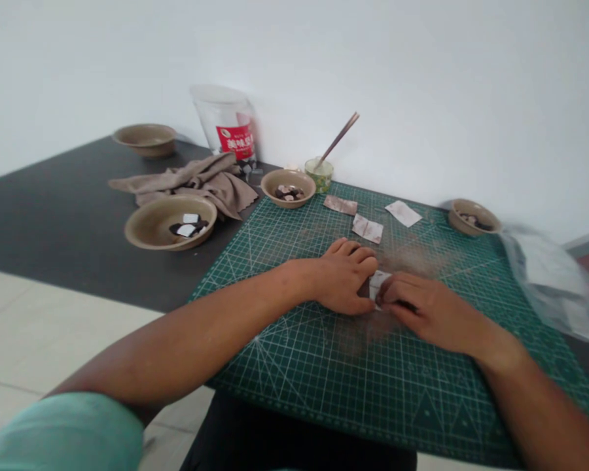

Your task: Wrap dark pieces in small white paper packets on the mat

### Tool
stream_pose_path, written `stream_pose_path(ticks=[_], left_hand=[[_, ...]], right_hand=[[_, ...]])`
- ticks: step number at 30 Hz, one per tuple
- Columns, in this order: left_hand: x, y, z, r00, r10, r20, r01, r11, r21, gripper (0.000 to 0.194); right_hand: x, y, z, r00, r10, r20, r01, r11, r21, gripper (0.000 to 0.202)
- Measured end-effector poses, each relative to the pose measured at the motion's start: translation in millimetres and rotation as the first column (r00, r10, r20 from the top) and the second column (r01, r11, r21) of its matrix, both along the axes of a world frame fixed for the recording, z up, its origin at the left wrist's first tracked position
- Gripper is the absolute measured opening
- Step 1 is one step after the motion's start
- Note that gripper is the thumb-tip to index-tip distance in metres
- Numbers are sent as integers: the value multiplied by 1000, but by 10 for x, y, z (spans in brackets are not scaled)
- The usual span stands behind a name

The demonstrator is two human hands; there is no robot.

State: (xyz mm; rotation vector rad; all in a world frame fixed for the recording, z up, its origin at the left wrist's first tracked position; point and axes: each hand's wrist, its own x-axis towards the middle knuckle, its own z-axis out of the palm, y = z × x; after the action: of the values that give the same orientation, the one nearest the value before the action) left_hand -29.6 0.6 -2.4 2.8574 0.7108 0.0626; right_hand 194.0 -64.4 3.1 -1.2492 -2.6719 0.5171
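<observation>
My left hand (344,278) lies palm down on the green cutting mat (294,379), fingers stretched out. Its thumb and fingertips border a small pale piece (377,282), like paper or cloth, with brownish marks. From the other side, my right hand (425,307) bends over this piece with fingers pinched together against it. Whatever the pinch holds is too small and covered to name. Beyond the hands lie a smudged pale piece (368,229), a browner one (340,205) and a whiter one (403,213). Brown smears mark the mat around the hands.
Bowls with dark and pale bits stand at the mat's back left (288,200), back right (466,224) and left (142,235). A cloth (191,180), a clear tub (223,114), another bowl (147,147), a cup with sticks (319,180) and a plastic bag (554,281) surround the mat.
</observation>
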Motion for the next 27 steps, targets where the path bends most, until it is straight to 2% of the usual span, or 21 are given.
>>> stream_pose_path(ticks=[5, 7, 9, 11, 16, 18, 20, 22, 25, 27], left_hand=[[1, -2, -1, 1000, 20, -9, -20, 1000, 1, 55], [-2, -4, 4, 1000, 15, -12, -15, 1000, -1, 57], [-5, -3, 10, 1000, 2, -13, -2, 1000, -8, 57], [-8, 0, 15, 1000, -4, -12, 3, 1000, -14, 56], [-4, 2, 10, 1000, 15, -10, -15, 1000, -12, 54], [-4, -1, 12, 1000, 12, -13, -12, 1000, -16, 55], [-5, -3, 15, 1000, 4, -14, -5, 1000, -24, 55], [-5, -4, 15, 1000, 5, -11, -5, 1000, -29, 54], [-3, -3, 9, 1000, 19, -10, -20, 1000, -20, 51], [-2, -3, 4, 1000, 24, -9, -24, 1000, -13, 52]], right_hand=[[22, 48, -13, 985, -170, 17, 167, 978, 123, 14], [72, 43, 9, 990, -138, 31, 136, 988, 70, 14], [70, 24, 21, 998, -52, 18, 52, 999, -4, 14], [24, 16, 8, 1000, -16, -18, 16, 1000, -9, 13], [26, 58, -30, 985, -170, -6, 169, 977, 132, 11], [64, 56, -20, 989, -147, 22, 145, 986, 86, 11], [57, 48, -13, 997, -72, 16, 72, 997, 21, 12], [19, 54, -19, 999, -52, -14, 52, 998, 22, 12], [13, 89, -27, 984, -176, -14, 177, 976, 129, 12], [57, 94, -13, 975, -222, 15, 217, 964, 151, 11]])
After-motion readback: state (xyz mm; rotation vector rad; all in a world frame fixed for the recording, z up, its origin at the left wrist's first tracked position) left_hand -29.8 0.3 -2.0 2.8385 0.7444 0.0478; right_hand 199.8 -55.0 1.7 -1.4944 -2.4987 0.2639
